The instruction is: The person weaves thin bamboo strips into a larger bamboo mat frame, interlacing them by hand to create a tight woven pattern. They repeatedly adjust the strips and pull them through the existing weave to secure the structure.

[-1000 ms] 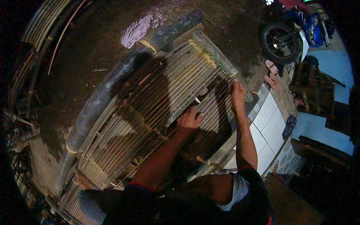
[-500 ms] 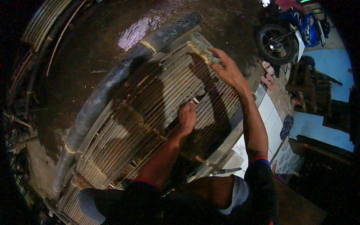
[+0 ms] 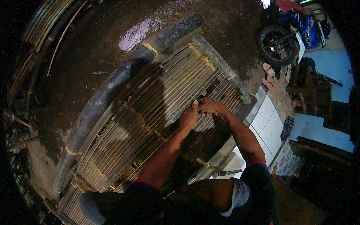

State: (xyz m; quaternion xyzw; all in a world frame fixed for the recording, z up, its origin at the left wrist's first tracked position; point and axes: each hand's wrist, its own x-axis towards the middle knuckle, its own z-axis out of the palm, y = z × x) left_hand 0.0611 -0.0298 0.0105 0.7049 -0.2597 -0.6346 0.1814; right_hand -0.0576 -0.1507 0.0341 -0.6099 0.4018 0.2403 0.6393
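A long panel of thin bamboo slats (image 3: 183, 71) stretches away in front of me, with a thick dark bamboo pole (image 3: 101, 88) along its left side. A flat board (image 3: 215, 54) crosses its far end. Over the slats, my left hand (image 3: 188, 117) is closed with its thumb on top. My right hand (image 3: 210, 107) meets it at the fingertips, its fingers curled together. Whatever lies between the fingers is too small and dark to name. Gaps show between some slats beneath both hands.
A knife-like tool (image 3: 228, 173) lies beside my leg at the right. White tiles (image 3: 264, 116) border the panel there. Farther off stand a blue motorbike (image 3: 279, 45) and pink sandals (image 3: 270, 83). Another slatted piece (image 3: 45, 22) is at the far left.
My right hand has left the board at the far end and come down to my left hand, its fingers now curled. The left hand has stayed nearly in place.
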